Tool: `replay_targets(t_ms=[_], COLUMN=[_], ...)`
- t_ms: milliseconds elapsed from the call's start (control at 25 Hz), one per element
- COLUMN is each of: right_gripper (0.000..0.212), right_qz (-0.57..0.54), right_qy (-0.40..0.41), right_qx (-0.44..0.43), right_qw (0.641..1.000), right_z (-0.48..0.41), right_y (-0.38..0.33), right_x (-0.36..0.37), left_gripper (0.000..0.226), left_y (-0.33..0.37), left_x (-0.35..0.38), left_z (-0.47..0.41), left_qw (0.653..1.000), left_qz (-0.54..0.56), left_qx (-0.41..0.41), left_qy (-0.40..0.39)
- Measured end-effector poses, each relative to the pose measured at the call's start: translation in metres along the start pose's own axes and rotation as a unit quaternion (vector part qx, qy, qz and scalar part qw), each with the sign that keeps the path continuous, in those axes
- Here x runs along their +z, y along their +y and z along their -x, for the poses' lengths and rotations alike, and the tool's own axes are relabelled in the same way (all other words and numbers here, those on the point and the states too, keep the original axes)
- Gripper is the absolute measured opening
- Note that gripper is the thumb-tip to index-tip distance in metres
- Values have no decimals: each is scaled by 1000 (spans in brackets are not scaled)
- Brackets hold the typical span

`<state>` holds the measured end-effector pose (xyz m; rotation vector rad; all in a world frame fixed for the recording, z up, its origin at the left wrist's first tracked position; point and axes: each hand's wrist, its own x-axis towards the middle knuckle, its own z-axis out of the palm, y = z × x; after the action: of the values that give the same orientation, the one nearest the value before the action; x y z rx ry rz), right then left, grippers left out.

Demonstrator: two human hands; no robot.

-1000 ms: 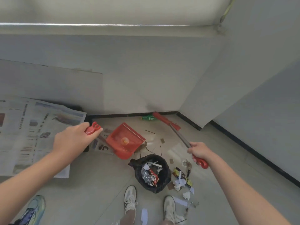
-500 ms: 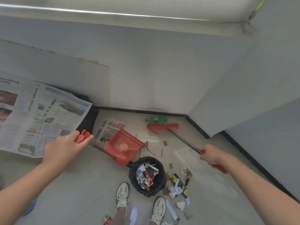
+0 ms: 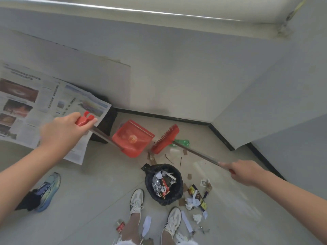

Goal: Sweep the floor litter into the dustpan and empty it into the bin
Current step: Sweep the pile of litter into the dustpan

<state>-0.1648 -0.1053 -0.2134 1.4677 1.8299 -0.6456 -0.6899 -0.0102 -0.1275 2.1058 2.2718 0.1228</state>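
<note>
On the tiled floor near the wall corner, a red dustpan sits beside a red broom head. Left hand grips the dustpan's long handle; right hand grips the broom's. Between them, nearer the feet, stands a black-lined bin with litter just beside it.

Soft, even, fairly bright light; a glaring strip runs across the top. Shadows are faint, and the floor shows a pale sheen. The left hand smears with motion blur. Wide-angle distortion bends the walls toward the edges.
</note>
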Motion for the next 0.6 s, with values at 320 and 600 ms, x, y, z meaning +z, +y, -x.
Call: replay_targets(t_ms=[320, 600], right_gripper=[60, 73], right_qz=[66, 193], right_qy=[2, -30], right_qx=[-60, -27], right_qw=[996, 980], right_z=[-70, -134], right_y=[-35, -27], right_x=[-55, -38], left_gripper=[59, 60], left_y=[5, 14], left_x=[-21, -5], left_z=[-7, -8], left_qw=[998, 998], left_qz=[16, 24], left_qx=[-53, -60], left_qy=[39, 19])
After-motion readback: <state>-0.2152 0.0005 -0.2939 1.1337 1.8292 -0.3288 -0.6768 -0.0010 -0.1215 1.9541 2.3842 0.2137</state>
